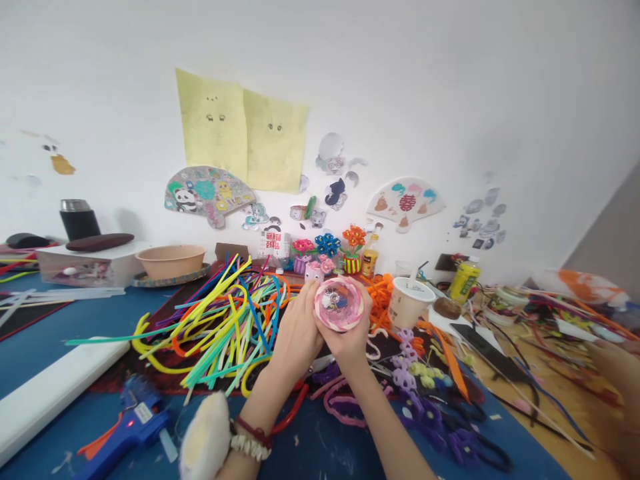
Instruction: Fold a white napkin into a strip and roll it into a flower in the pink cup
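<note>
Holding, left of the beige paper cup with white rim (410, 303) and a little nearer, a round pink-and-white piece with banded rim and clear-looking centre (340, 305). Gripped at left by left hand (297, 323), fingers bent and partly hidden behind; wrapped from right and below by right hand (353, 343); nothing else seen in either. Judged best: keep pressure light and even at the sides, keep fingertips off the face, turn in small steps, check the rim for gaps.

Noted, nearest first. Well left of cup and much nearer: blue plastic glue gun (140, 420), red light lit, possibly hot; keep forearms (375, 413) clear. Also nearer and left: off-white fuzzy rounded thing (205, 433), apt to be brushed. On near side of cup: purple fuzzy flowers (425, 413) on blue counter (315, 460), likely to snag. Left of cup: large multicoloured tangle of fuzzy stems (235, 333), crowding the space. Right of cup, nearer: flat black phone-like slab (490, 353). Far right of cup: another person's hand (617, 370), blurred. Beyond cup, to left: blue fuzzy flower (328, 245); higher, yellow paper sheets (275, 147) on wall.
</note>
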